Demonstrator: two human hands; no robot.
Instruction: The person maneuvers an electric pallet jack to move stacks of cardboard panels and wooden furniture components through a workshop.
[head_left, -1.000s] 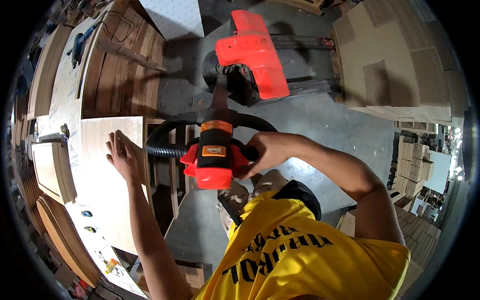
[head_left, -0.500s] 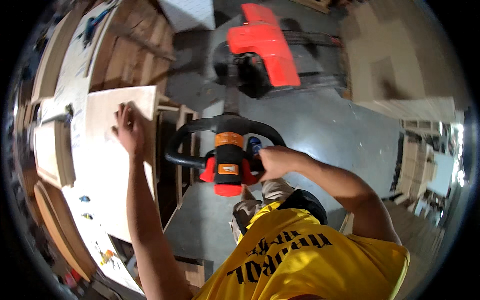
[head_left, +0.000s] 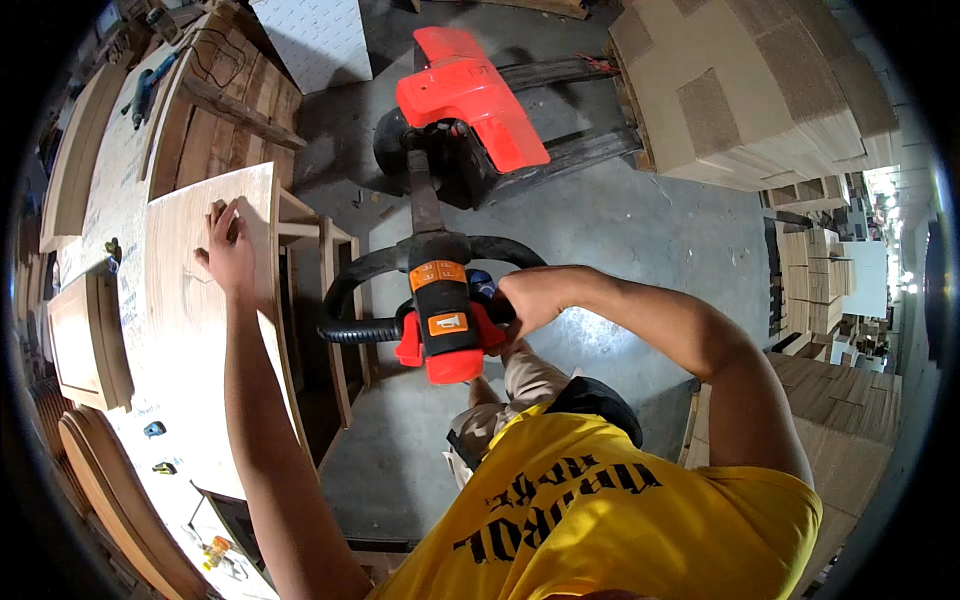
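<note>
My right hand (head_left: 535, 298) is closed around the right grip of a pallet jack's black loop handle (head_left: 350, 280), which has orange button panels and a red end. The handle's shaft leads to the pallet jack's red cover (head_left: 470, 95), and its dark forks (head_left: 565, 150) reach right to the foot of a stack of cardboard boxes. My left hand (head_left: 228, 250) rests with fingers spread on the pale top of a wooden cabinet (head_left: 190, 300). That cabinet's open side, with wooden framing, faces the handle.
Large boxes (head_left: 720, 90) stand on a wooden pallet at the far right. A workbench (head_left: 110, 240) on the left carries wooden panels and a power drill (head_left: 150, 90). More stacked wood (head_left: 830, 400) lies to the right. Grey concrete floor (head_left: 640, 240) runs between them.
The whole view has shifted, so the pallet jack, cabinet and boxes appear farther left. Both hands keep their places, the right on the handle and the left on the cabinet.
</note>
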